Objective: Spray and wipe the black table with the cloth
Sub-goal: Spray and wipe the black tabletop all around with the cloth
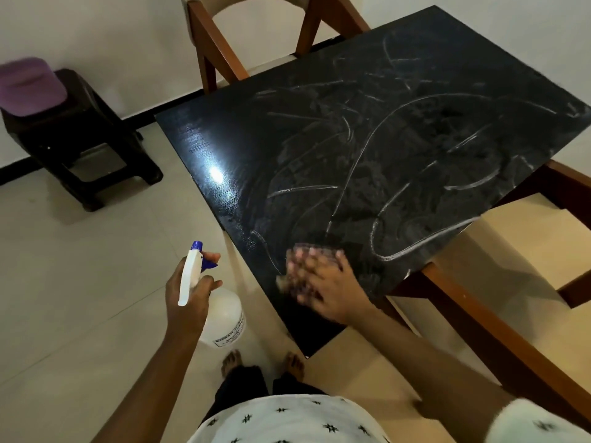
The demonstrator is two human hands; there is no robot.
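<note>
The black table (367,148) fills the upper right, its top covered with wet smears and curved white streaks. My right hand (323,282) presses flat on a pink patterned cloth (295,260) near the table's near-left edge; hand and cloth are motion-blurred, and most of the cloth is hidden under the fingers. My left hand (188,289) holds a white spray bottle (220,314) with a blue nozzle off the table's left side, above the floor, a finger at the trigger.
A wooden chair (217,49) stands at the table's far end and another wooden chair (499,314) at its right side. A dark plastic stool (86,135) with a purple item (30,86) on it stands by the wall at left. My bare feet (262,362) are on the pale tiled floor.
</note>
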